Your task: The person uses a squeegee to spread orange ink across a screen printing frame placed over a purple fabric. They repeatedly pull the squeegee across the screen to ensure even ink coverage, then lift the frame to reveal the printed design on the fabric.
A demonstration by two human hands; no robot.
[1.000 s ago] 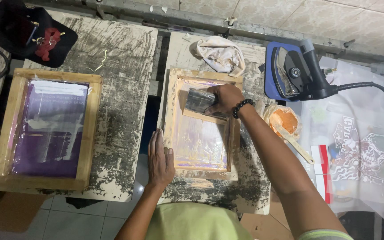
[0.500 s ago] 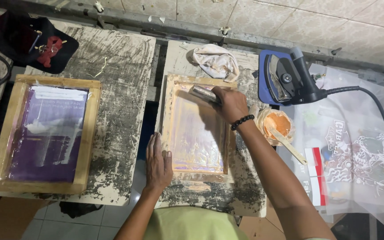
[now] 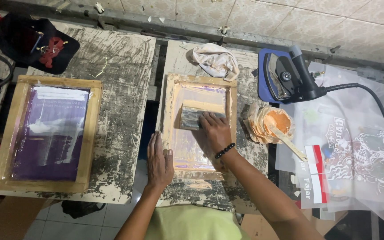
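A wooden screen-printing frame (image 3: 170, 116) with a pale orange mesh lies on the right stained board. My right hand (image 3: 215, 130), wearing a dark bead bracelet, is shut on a squeegee (image 3: 193, 118) that rests across the mesh near its middle. My left hand (image 3: 158, 161) lies flat, fingers together, on the frame's lower left corner and the board beside it.
A second wooden frame (image 3: 4, 133) with purple mesh lies on the left board. A crumpled rag (image 3: 214, 60) sits behind the orange frame. To the right are an ink cup with a stick (image 3: 275, 123), an iron on a blue pad (image 3: 285, 75), and printed transparent sheets (image 3: 361, 151). A black cap (image 3: 34, 42) is at far left.
My right hand has pulled the squeegee from the frame's far end toward me, to about the middle of the mesh. My left hand stays pressed on the frame's corner.
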